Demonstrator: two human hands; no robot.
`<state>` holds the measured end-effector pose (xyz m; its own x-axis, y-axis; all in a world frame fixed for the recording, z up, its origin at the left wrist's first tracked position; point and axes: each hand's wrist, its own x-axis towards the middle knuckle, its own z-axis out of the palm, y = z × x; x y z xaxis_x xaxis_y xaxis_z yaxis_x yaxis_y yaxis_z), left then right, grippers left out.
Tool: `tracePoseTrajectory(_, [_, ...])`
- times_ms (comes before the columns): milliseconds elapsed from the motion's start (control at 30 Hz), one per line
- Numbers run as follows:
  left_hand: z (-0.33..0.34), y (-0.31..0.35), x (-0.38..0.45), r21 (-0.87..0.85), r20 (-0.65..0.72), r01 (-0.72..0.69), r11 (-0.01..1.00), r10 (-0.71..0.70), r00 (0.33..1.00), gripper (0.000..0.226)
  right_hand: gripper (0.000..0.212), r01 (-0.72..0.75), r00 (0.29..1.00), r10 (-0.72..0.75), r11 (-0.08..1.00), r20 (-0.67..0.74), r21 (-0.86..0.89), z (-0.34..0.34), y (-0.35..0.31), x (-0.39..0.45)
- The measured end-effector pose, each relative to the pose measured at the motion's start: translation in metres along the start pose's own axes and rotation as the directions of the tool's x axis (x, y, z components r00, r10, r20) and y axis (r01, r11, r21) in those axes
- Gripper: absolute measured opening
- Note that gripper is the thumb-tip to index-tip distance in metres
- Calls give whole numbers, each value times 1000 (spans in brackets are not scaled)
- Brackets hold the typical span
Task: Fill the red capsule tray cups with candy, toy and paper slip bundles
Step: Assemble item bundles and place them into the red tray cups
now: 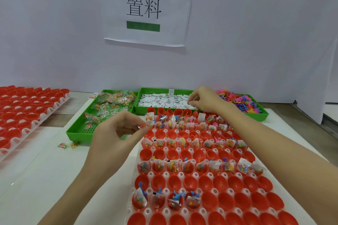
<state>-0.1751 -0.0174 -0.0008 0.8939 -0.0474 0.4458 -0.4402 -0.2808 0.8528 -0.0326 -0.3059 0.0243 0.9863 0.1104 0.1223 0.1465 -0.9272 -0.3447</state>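
A white tray of red capsule cups [243, 202] lies in front of me. Alternate rows hold bundles of candy, toys and slips [201, 144]; the near row's four left cups are filled. My left hand [117, 133] hovers by the tray's far left corner, thumb and fingers pinching a small candy packet [143, 125]. My right hand [206, 99] reaches over the green bin of white paper slips [164, 100], fingertips pinching at a slip. Left of it is a green bin of candy packets [108, 105]. Behind my right wrist is a bin of colourful toys [243, 101].
A second white tray of red cups [22, 111] sits at the far left. A loose candy packet [66, 145] lies on the white table before the candy bin. A white wall with a paper sign [144, 7] stands close behind the bins.
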Motion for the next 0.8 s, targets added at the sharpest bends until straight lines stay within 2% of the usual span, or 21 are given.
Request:
tracePoseTrajectory(167, [2,3,-1,-85,43,48,995,-44,998,39,17,25,998,-19,994,59,-104,12,6,18])
tracePoseTrajectory(300, [3,4,-3,-100,50,51,994,-47,998,33,11,50,998,-41,981,49,-190,14,4,24])
tracePoseTrajectory(567, [6,6,-7,-86,94,66,994,-57,994,27,9,79,994,-63,980,92,-183,12,3,25])
tracePoseTrajectory(800, [6,5,-6,-76,114,130,989,-120,986,28,7,69,997,-74,988,-33,-138,8,12,18])
